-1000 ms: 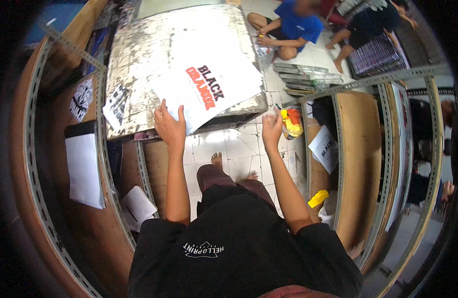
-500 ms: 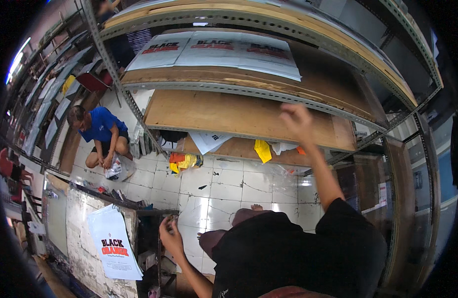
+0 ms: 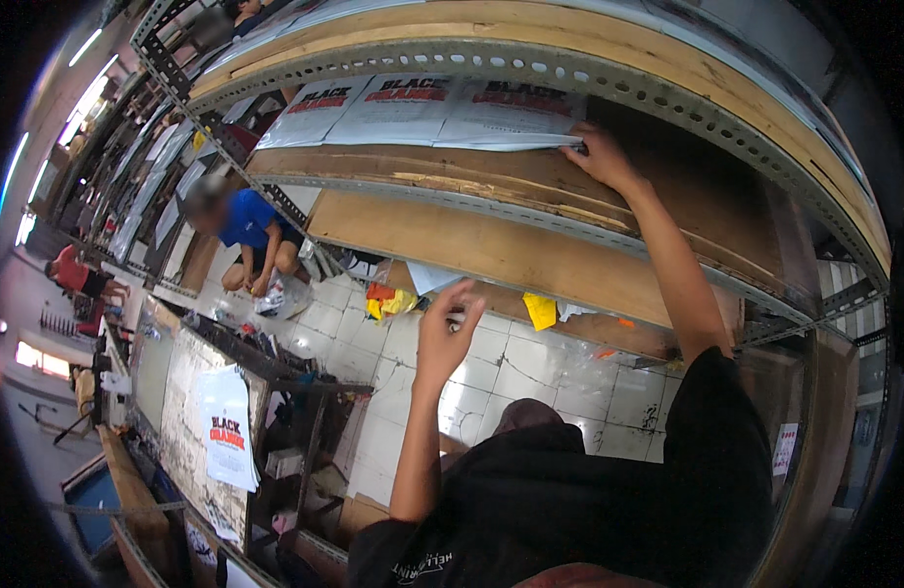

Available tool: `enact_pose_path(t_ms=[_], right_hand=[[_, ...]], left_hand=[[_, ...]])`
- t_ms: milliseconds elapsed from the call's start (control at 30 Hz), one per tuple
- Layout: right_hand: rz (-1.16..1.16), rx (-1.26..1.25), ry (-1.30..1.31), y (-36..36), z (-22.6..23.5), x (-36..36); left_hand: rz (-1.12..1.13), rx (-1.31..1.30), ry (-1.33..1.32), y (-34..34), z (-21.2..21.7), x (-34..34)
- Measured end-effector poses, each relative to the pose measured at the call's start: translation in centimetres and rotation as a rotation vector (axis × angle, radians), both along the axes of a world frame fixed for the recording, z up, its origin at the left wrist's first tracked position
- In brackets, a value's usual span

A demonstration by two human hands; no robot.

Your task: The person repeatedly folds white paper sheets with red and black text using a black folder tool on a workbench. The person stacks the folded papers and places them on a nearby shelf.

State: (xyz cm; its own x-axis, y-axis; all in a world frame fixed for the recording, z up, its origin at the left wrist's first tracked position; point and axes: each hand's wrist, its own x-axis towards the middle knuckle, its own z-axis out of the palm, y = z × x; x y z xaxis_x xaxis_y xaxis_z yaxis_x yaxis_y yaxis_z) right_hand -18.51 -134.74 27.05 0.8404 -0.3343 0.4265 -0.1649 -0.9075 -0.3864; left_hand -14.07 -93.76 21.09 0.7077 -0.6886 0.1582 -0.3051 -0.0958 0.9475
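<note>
Three white printed sheets with black and red lettering lie side by side on a wooden shelf board in a slotted metal rack. My right hand reaches up to this shelf and pinches the right edge of the rightmost sheet. My left hand hangs in the air lower down, in front of the lower shelf board. Its fingers are loosely spread and it holds nothing.
At lower left stands a work table with a silvery plate and a white printed sheet on it. A person in a blue shirt crouches on the tiled floor. Yellow and orange scraps lie under the rack. Another person in red is far left.
The view has swung from the table to the rack. My right hand has risen to the upper shelf and reached the sheets. My left hand has left the table and lifted.
</note>
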Motion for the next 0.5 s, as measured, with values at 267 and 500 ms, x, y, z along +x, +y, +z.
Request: enact_pose_path(t_ms=[267, 500], right_hand=[[0.091, -0.286, -0.261, 14.0, 1.9, -6.9], [-0.167, 0.66, -0.66, 22.0, -4.2, -13.4]], left_hand=[[0.028, -0.424, 0.941, -11.4, 4.5, 0.5], [0.187, -0.438, 0.826, -8.1, 0.7, 0.1]])
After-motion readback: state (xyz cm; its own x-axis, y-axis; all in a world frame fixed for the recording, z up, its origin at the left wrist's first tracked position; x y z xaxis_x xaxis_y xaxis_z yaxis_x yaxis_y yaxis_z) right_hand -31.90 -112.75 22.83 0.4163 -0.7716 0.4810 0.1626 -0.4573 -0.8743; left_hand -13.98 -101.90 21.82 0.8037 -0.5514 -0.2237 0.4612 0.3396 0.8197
